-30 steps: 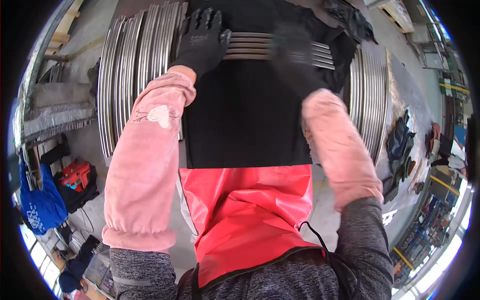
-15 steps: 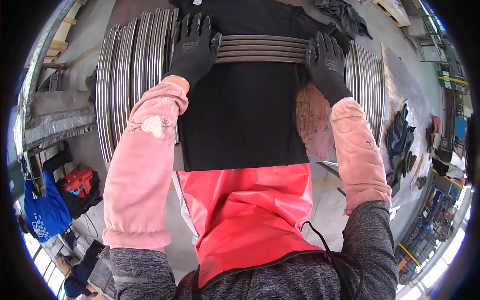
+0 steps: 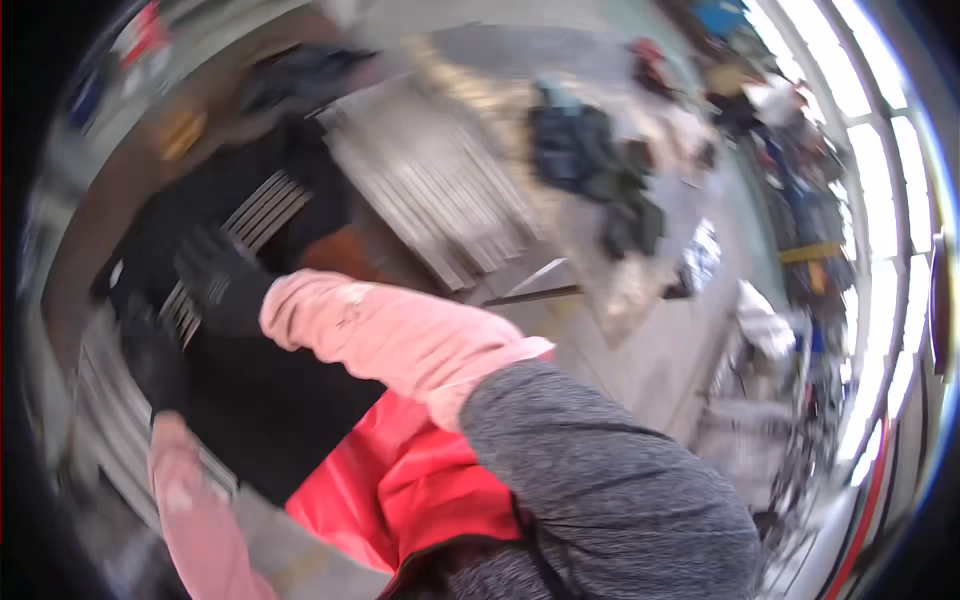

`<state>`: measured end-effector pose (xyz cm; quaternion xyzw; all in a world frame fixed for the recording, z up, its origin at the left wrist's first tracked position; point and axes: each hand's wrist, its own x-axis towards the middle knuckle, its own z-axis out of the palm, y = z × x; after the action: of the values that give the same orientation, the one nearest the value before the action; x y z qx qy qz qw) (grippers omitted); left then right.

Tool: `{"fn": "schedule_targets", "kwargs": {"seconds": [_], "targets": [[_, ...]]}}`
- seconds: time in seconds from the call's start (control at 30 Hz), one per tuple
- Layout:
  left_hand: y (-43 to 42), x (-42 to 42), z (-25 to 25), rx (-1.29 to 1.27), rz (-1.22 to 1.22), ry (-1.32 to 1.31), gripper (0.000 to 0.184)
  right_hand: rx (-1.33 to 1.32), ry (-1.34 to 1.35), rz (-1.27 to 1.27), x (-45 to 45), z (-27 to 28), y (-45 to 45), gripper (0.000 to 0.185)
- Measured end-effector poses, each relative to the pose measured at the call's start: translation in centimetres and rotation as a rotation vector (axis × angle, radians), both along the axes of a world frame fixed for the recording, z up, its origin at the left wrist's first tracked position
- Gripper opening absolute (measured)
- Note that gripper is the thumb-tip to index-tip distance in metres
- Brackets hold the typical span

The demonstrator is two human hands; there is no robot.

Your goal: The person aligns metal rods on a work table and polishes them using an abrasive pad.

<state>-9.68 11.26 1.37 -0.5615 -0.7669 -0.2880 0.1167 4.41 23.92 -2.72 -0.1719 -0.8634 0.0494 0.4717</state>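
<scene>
Several slim metal tubes (image 3: 268,210) lie side by side across a black shirt (image 3: 265,400) spread on the table. My right hand (image 3: 222,280), in a black glove, rests flat over the middle of these tubes, fingers stretched out. The tubes show on both sides of it. At their left end is my left hand (image 3: 152,355), gloved the same way; its fingers look extended but are blurred. Whether either palm presses on the tubes, I cannot tell.
A stack of metal tubes (image 3: 435,180) lies right of the shirt, another stack (image 3: 125,420) to its left. Dark cloths (image 3: 580,150) lie on a table further right. A dark cloth bundle (image 3: 305,75) sits at the back. Shelving and windows line the right side.
The view has swung right and blurred. My right hand has moved left along the tubes, from their right end to near my left hand. My left hand stays near the left end.
</scene>
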Motion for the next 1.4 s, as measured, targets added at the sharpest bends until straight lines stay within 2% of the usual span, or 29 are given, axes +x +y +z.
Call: {"fn": "schedule_targets", "kwargs": {"seconds": [0.03,0.07,0.2,0.23,0.3,0.33,0.4,0.47,0.5,0.53,0.6,0.63,0.67,0.7,0.73,0.77,0.8,0.83,0.87,0.9,0.93,0.97,1.03,1.07,1.13,1.17,1.23,1.3,1.4], "targets": [[-2.8,-6.7,-7.2,-0.323,0.135,0.326,0.052,0.040,-0.008,-0.030,0.9,-0.5,1.5,0.041],[-3.3,-7.0,-8.0,-0.196,0.096,0.531,0.055,0.083,-0.009,-0.094,3.2,-0.6,3.5,0.045],[-2.6,-6.5,-7.4,-0.216,0.090,0.450,0.056,0.058,-0.043,-0.257,7.2,1.2,6.7,0.045],[-2.6,-6.9,-7.8,-0.215,0.096,0.450,0.056,0.038,-0.051,-0.297,7.6,0.3,7.2,0.045],[-2.6,-8.0,-9.0,-0.203,0.091,0.466,0.056,-0.222,-0.159,-0.207,-0.7,-5.9,6.6,0.046],[-2.8,-8.5,-9.6,-0.215,0.088,0.475,0.056,0.111,0.196,-0.129,-1.4,-5.0,3.6,0.041],[-2.6,-9.5,-10.3,-0.222,0.097,0.499,0.056,0.048,0.158,-0.020,-4.4,-2.9,-1.4,0.038],[-2.2,-9.5,-9.7,-0.217,0.094,0.503,0.056,-0.130,0.016,0.122,-2.5,0.1,-3.4,0.037],[-2.4,-9.4,-9.3,-0.220,0.093,0.499,0.056,-0.137,0.017,0.125,-2.2,1.1,-3.8,0.037],[-2.4,-9.2,-9.2,-0.223,0.096,0.490,0.056,-0.095,-0.053,0.045,0.3,1.0,0.8,0.031],[-2.3,-9.0,-9.5,-0.303,0.149,0.502,0.056,-0.021,-0.194,-0.102,9.0,5.2,8.0,0.022],[-2.1,-7.0,-7.5,-0.255,0.148,0.492,0.055,0.011,-0.251,-0.142,7.0,4.0,6.6,0.017],[-1.5,-3.7,-2.9,-0.168,0.011,0.375,0.055,0.119,-0.211,-0.209,6.8,3.9,8.3,0.013],[-1.8,-4.3,-3.3,-0.159,-0.043,0.252,0.060,0.047,-0.431,-0.246,7.0,3.2,8.5,0.016],[-1.6,-3.6,-2.8,-0.073,0.014,0.431,0.058,0.013,-0.373,-0.150,6.9,2.8,7.8,0.030],[-1.3,-3.1,-2.3,-0.020,0.021,0.408,0.054,0.074,-0.283,-0.141,5.5,2.0,6.0,0.038],[-1.1,-2.5,-1.5,-0.220,0.141,0.372,0.050,0.134,-0.191,-0.148,3.8,1.3,4.0,0.045],[-1.0,-2.8,-2.1,-0.222,0.169,0.313,0.047,0.005,-0.207,-0.060,1.7,0.8,2.0,0.054],[-0.8,-2.9,-2.8,-0.132,0.170,0.445,0.047,-0.006,-0.190,0.029,0.3,0.4,0.2,0.052],[-0.5,-3.9,-4.7,-0.131,0.172,0.443,0.051,-0.007,-0.178,0.107,-0.3,0.6,-0.9,0.051],[-0.4,-4.2,-5.1,-0.079,0.160,0.442,0.054,0.104,-0.222,0.119,0.1,1.1,-0.6,0.049],[-0.5,-4.2,-5.7,-0.022,0.146,0.429,0.057,0.064,-0.230,0.187,0.7,1.1,0.5,0.050],[-0.4,-3.6,-5.7,-0.043,0.187,0.375,0.059,-0.065,-0.445,0.231,3.7,1.2,5.5,0.047],[-0.4,-3.4,-5.6,-0.046,0.195,0.331,0.060,0.012,-0.542,0.094,5.5,2.1,7.7,0.044],[-0.6,-3.2,-5.4,-0.089,0.242,0.308,0.061,0.361,-0.322,-0.110,8.1,0.5,10.2,0.033],[-0.7,-3.1,-5.4,-0.128,0.260,0.295,0.062,0.355,-0.322,-0.096,7.2,1.5,9.1,0.033],[-0.6,-3.0,-5.0,-0.204,0.268,0.280,0.064,-0.070,-0.612,-0.099,5.2,3.2,6.0,0.040],[-0.5,-3.5,-5.0,-0.220,0.256,0.299,0.065,0.036,-0.324,0.121,1.6,1.2,1.8,0.043],[-0.5,-4.2,-5.7,-0.249,0.243,0.311,0.067,0.113,-0.235,0.170,0.8,0.9,0.2,0.041]]}}
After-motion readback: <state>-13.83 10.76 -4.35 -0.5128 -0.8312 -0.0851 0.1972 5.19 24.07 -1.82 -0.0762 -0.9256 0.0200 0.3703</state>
